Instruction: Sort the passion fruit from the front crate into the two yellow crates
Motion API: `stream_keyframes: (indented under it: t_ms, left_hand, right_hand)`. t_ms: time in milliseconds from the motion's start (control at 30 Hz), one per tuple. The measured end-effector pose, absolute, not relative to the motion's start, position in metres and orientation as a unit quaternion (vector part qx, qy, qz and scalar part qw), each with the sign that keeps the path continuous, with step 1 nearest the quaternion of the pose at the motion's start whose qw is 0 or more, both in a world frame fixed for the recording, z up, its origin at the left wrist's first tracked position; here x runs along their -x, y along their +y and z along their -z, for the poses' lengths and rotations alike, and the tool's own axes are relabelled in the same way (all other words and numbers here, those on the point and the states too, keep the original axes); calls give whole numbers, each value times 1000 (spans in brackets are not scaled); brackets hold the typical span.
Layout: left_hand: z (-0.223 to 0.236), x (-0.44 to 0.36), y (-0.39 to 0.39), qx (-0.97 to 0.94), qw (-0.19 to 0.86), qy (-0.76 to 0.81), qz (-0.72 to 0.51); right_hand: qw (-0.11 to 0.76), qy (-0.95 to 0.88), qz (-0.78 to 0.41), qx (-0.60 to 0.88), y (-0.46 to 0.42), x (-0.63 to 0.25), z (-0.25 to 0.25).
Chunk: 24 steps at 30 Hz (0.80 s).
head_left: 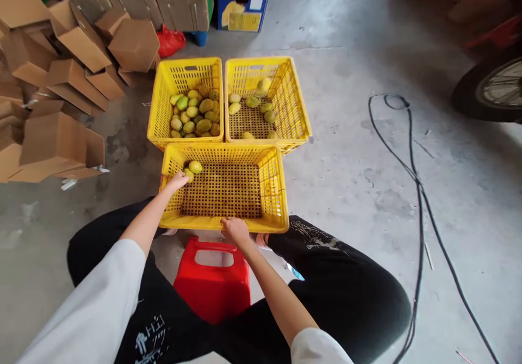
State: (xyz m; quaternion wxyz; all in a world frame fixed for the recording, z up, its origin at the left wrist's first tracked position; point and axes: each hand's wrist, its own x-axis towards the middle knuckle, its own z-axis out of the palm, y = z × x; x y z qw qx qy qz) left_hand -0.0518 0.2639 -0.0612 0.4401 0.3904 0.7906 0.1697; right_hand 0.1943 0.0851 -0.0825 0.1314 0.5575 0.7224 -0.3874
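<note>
A yellow plastic crate (273, 223) stands in front of me, with two yellow-green oval fruits in its far left corner. My left hand (178, 181) reaches over the left side, its fingers closed at the nearer fruit (188, 175). The other fruit (196, 167) lies right beside that one. On the crate's near rim, close to the middle, my right hand (235, 229) is closed, its fingertips partly hidden.
Behind it stand a crate (153, 119) with many green and yellow fruits and a crate (302, 116) with several. A red plastic stool (212, 293) is between my legs. Cardboard boxes (61, 141) crowd the left; a black cable (418, 182) and a wheel (468, 92) are right.
</note>
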Motion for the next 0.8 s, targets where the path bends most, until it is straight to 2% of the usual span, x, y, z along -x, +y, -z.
stream_keyframes:
  t_ms: [167, 400, 533, 800]
  left_hand:
    - [116, 54, 287, -442, 442, 780, -32]
    - [188, 38, 306, -566, 364, 727, 132]
    - [210, 35, 299, -605, 315, 714, 156]
    - [221, 51, 297, -670, 307, 660, 146]
  right_hand:
    - [154, 711, 392, -563, 74, -194, 89]
    - [103, 758, 317, -560, 35, -205, 113]
    - [68, 784, 277, -551, 17, -212, 122]
    - [7, 800, 227, -555, 8, -212, 125]
